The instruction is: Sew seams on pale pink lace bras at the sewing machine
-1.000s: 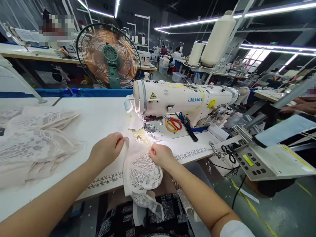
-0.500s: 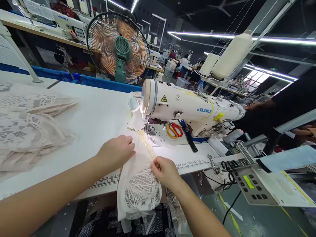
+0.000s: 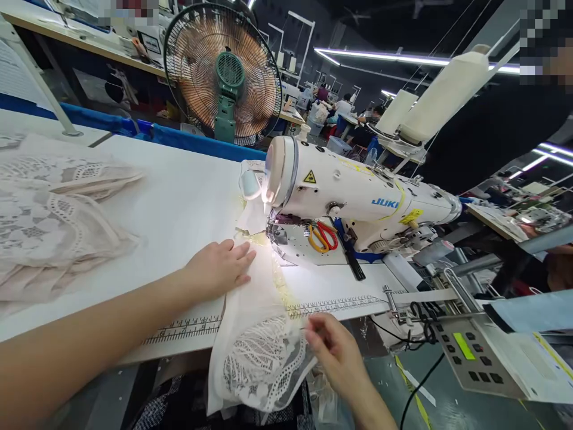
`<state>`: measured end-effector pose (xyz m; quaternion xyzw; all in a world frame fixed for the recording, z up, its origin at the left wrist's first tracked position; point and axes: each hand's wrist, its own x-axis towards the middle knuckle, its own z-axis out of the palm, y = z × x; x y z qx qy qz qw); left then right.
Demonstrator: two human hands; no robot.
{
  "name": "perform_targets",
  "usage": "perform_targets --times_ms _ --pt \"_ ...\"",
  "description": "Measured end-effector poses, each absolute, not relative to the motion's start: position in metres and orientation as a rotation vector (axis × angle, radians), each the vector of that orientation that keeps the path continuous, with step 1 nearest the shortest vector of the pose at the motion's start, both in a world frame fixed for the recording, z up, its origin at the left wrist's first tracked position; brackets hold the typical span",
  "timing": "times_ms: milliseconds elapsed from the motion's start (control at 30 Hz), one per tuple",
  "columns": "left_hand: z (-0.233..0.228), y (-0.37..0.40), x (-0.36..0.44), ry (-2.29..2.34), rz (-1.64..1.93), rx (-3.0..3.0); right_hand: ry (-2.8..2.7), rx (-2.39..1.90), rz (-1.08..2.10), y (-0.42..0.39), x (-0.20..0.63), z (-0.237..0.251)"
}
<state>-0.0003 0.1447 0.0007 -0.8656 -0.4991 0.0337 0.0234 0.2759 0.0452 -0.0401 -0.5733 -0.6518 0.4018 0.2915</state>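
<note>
Two hands work one lace-trimmed fabric piece at the near edge of the white tabletop. The left hand lies flat with fingers extended and together, palm down on the plain upper part of the piece, gripping nothing; this pressing posture appears to pin the cloth so it lies smooth toward the needle area. The right hand, near and to the right, has its fingers curled in a pinch at the lace edge where the piece overhangs the tabletop toward the lap, apparently keeping that edge taut and aligned. The far end of the piece reaches under the head of the sewing machine, in the bright pool of its lamp. A printed ruler strip runs along the near edge. Scissors with red and yellow handles lie on the machine bed, within reach to the right. A heap of lace pieces rests at far left, well apart. A fan stands beyond the tabletop, and a control panel sits at near right
</note>
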Motion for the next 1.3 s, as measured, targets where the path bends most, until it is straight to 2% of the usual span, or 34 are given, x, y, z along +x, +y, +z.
perform_targets --times_ms 67,233,367,500,733,900,1300 --pt "0.0 0.154 -0.004 -1.563 0.114 -2.669 -1.501 -1.568 1.062 0.033 0.291 -0.064" --pt "-0.004 0.169 -0.006 -1.66 0.086 -2.597 -1.362 -1.15 1.845 0.021 0.27 -0.126" --pt "-0.004 0.173 -0.002 -1.613 0.113 -2.507 -1.449 -0.956 2.071 0.031 0.22 -0.13" --pt "-0.001 0.171 0.003 -1.548 0.083 -2.47 -1.488 -1.025 2.016 0.03 0.204 -0.098" --pt "-0.002 0.17 0.013 -1.477 -0.17 -2.764 -1.058 -1.022 2.021 0.009 0.212 -0.055" --pt "0.001 0.174 0.015 -1.612 0.043 -2.884 -1.012 -1.23 1.958 0.008 0.213 -0.044" --pt "0.009 0.194 0.019 -1.666 0.14 -2.867 -1.147 -0.96 1.909 0.028 0.202 -0.041"
